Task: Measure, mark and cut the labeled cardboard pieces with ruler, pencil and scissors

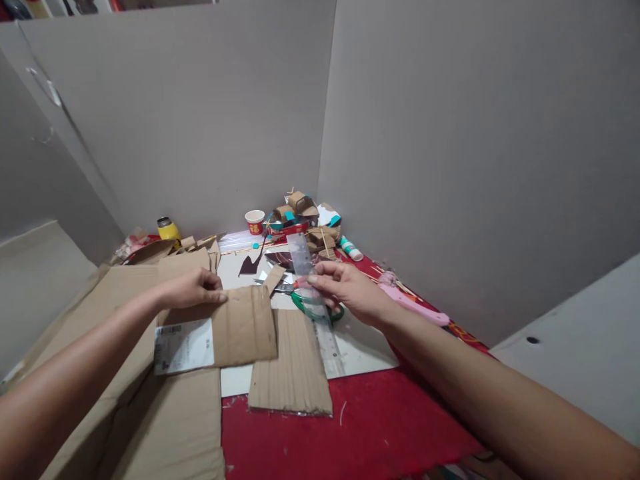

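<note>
My left hand (195, 290) is closed on the top edge of a cardboard piece (245, 327) that bears a white shipping label (184, 347). My right hand (345, 287) pinches the edge of a clear plastic ruler (327, 343), thumb and fingers together. Scissors (284, 287) with green and red handles lie under the ruler, close to the right fingers and partly hidden. A ridged cardboard piece (290, 373) lies below the ruler, its upper left corner overlapped by the labelled piece. A small cardboard strip (274, 279) rests by the scissor blades.
Large cardboard sheets (185, 420) cover the left of the red table (280, 447). A white board (375, 347) lies under the work. Behind stand a paper cup (255, 223), a yellow bottle (169, 230) and cardboard models (300, 207). A pink tool (415, 307) lies right. Grey walls close the back.
</note>
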Action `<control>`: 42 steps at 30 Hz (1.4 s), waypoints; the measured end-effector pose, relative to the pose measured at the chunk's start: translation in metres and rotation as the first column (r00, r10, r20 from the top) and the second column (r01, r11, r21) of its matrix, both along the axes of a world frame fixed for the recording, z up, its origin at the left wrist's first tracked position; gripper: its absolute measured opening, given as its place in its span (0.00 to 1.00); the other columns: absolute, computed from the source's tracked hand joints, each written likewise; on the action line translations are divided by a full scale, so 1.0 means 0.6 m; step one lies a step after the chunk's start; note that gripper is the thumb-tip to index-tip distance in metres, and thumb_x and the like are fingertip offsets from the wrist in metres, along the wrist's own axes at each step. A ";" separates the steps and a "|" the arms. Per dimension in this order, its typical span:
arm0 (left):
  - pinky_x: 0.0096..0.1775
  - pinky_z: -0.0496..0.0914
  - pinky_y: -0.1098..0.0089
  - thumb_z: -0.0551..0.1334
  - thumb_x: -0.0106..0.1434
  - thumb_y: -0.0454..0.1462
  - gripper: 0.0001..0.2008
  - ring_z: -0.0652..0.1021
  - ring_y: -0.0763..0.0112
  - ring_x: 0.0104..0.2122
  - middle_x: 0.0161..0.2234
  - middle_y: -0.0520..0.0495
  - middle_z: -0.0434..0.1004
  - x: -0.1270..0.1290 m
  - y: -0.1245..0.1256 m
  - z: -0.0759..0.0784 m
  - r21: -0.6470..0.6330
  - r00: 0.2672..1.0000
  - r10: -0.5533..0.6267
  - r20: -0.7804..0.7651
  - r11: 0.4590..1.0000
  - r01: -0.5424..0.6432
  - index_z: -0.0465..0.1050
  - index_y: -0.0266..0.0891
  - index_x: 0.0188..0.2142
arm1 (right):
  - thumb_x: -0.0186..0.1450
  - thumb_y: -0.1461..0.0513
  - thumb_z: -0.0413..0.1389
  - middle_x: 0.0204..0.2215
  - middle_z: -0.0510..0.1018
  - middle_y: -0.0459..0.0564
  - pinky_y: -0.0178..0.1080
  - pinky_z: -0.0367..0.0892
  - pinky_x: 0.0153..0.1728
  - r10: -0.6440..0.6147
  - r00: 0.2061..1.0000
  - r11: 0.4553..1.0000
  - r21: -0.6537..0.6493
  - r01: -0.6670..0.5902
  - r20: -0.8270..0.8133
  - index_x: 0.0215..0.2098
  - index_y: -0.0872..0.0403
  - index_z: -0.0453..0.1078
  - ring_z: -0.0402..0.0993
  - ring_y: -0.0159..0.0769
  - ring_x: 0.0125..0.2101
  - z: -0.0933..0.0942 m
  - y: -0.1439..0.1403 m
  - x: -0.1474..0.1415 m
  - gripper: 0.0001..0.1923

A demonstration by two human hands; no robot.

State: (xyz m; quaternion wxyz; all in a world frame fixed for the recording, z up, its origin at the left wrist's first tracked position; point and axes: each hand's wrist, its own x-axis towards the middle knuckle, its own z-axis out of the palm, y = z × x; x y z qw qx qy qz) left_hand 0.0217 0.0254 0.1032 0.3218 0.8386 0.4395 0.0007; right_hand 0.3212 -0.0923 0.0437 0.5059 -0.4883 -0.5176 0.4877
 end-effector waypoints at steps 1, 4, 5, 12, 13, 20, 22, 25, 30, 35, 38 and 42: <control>0.30 0.64 0.71 0.69 0.55 0.48 0.16 0.71 0.71 0.26 0.23 0.56 0.69 -0.007 -0.001 0.010 -0.013 0.995 0.060 0.077 0.998 -0.059 0.71 0.39 0.25 | 0.56 0.48 0.65 0.16 0.68 0.38 0.28 0.52 0.12 -0.007 1.000 1.000 0.010 0.007 -0.005 0.28 0.53 0.64 0.55 0.22 0.12 0.004 -0.002 0.000 0.20; 0.24 0.59 0.72 0.68 0.51 0.52 0.19 0.68 0.73 0.22 0.22 0.55 0.69 -0.031 -0.016 0.023 -0.094 0.915 0.292 0.280 0.956 -0.277 0.68 0.40 0.25 | 0.55 0.47 0.66 0.21 0.73 0.41 0.28 0.51 0.13 -0.025 1.000 0.998 0.051 0.026 -0.019 0.28 0.53 0.65 0.56 0.21 0.14 0.014 -0.009 0.002 0.22; 0.23 0.59 0.73 0.67 0.51 0.52 0.19 0.67 0.74 0.21 0.22 0.55 0.68 -0.038 -0.027 0.019 -0.134 0.867 0.372 0.332 0.928 -0.347 0.67 0.41 0.26 | 0.54 0.47 0.66 0.21 0.73 0.42 0.28 0.52 0.13 -0.029 0.999 0.998 0.057 0.030 -0.026 0.28 0.54 0.65 0.56 0.21 0.14 0.016 -0.010 0.002 0.22; 0.25 0.67 0.74 0.67 0.49 0.53 0.22 0.70 0.76 0.20 0.20 0.56 0.67 -0.048 -0.183 -0.100 -0.503 0.593 0.699 0.401 0.709 -0.495 0.60 0.42 0.26 | 0.54 0.49 0.68 0.20 0.73 0.42 0.27 0.57 0.13 0.006 0.997 1.000 -0.013 -0.007 -0.083 0.28 0.54 0.67 0.63 0.23 0.15 0.012 -0.020 -0.008 0.21; 0.25 0.69 0.73 0.67 0.50 0.53 0.22 0.72 0.75 0.20 0.21 0.54 0.70 -0.047 -0.204 -0.117 -0.544 0.585 0.717 0.378 0.684 -0.486 0.61 0.42 0.26 | 0.54 0.50 0.69 0.20 0.74 0.43 0.27 0.59 0.14 0.014 0.995 1.000 -0.024 -0.016 -0.096 0.27 0.54 0.67 0.66 0.25 0.16 0.012 -0.023 -0.010 0.20; 0.16 0.63 0.72 0.59 0.61 0.55 0.22 0.72 0.70 0.15 0.16 0.50 0.71 -0.082 -0.251 -0.134 -0.486 0.685 0.659 0.311 0.729 -0.482 0.67 0.41 0.23 | 0.46 0.57 0.73 0.27 0.79 0.48 0.27 0.70 0.18 -0.130 0.944 0.982 -0.170 0.080 -0.304 0.30 0.56 0.74 0.77 0.31 0.24 0.016 -0.036 -0.043 0.19; 0.22 0.70 0.71 0.59 0.65 0.47 0.14 0.77 0.68 0.22 0.21 0.50 0.76 -0.088 -0.257 -0.119 0.005 0.794 0.418 0.441 0.883 -0.468 0.71 0.42 0.28 | 0.45 0.59 0.73 0.28 0.79 0.48 0.26 0.70 0.18 -0.151 0.920 0.973 -0.219 0.073 -0.362 0.31 0.56 0.74 0.79 0.33 0.27 0.013 -0.044 -0.061 0.18; 0.46 0.75 0.61 0.59 0.66 0.36 0.17 0.80 0.56 0.47 0.47 0.37 0.81 -0.071 -0.273 -0.112 0.844 0.963 -0.183 0.196 0.532 -0.071 0.70 0.34 0.54 | 0.48 0.60 0.73 0.24 0.79 0.48 0.26 0.70 0.18 -0.104 0.898 0.957 -0.290 -0.027 -0.428 0.27 0.56 0.72 0.79 0.33 0.26 0.003 -0.063 -0.092 0.15; 0.42 0.73 0.62 0.44 0.65 0.25 0.22 0.81 0.56 0.45 0.46 0.35 0.82 -0.034 -0.285 -0.142 0.975 0.956 -0.250 -0.154 0.121 0.189 0.73 0.26 0.50 | 0.53 0.58 0.71 0.26 0.81 0.53 0.26 0.72 0.23 0.014 0.896 0.874 -0.430 -0.227 -0.444 0.30 0.59 0.74 0.78 0.30 0.24 -0.022 -0.093 -0.124 0.15; 0.37 0.73 0.67 0.48 0.67 0.29 0.19 0.81 0.61 0.40 0.43 0.39 0.84 -0.053 -0.270 -0.146 0.921 0.910 -0.224 -0.350 0.092 0.377 0.76 0.30 0.47 | 0.59 0.50 0.64 0.30 0.81 0.53 0.34 0.74 0.27 0.241 0.927 0.850 -0.399 -0.344 -0.287 0.33 0.56 0.70 0.79 0.36 0.29 -0.032 -0.083 -0.116 0.17; 0.34 0.72 0.67 0.50 0.66 0.30 0.18 0.80 0.63 0.36 0.40 0.39 0.84 -0.070 -0.256 -0.144 0.905 0.897 -0.223 -0.382 0.109 0.412 0.77 0.31 0.46 | 0.60 0.50 0.62 0.41 0.80 0.57 0.49 0.73 0.44 0.334 0.911 0.935 -0.207 -0.288 0.241 0.42 0.54 0.73 0.77 0.48 0.43 -0.035 -0.070 -0.102 0.18; 0.36 0.72 0.65 0.49 0.65 0.29 0.18 0.80 0.60 0.36 0.40 0.36 0.83 -0.079 -0.240 -0.144 0.929 0.934 -0.221 -0.281 0.181 0.323 0.76 0.27 0.46 | 0.59 0.51 0.64 0.53 0.74 0.64 0.57 0.65 0.55 0.181 0.678 0.975 -0.039 -0.219 0.712 0.55 0.55 0.69 0.69 0.58 0.54 -0.050 -0.069 -0.091 0.29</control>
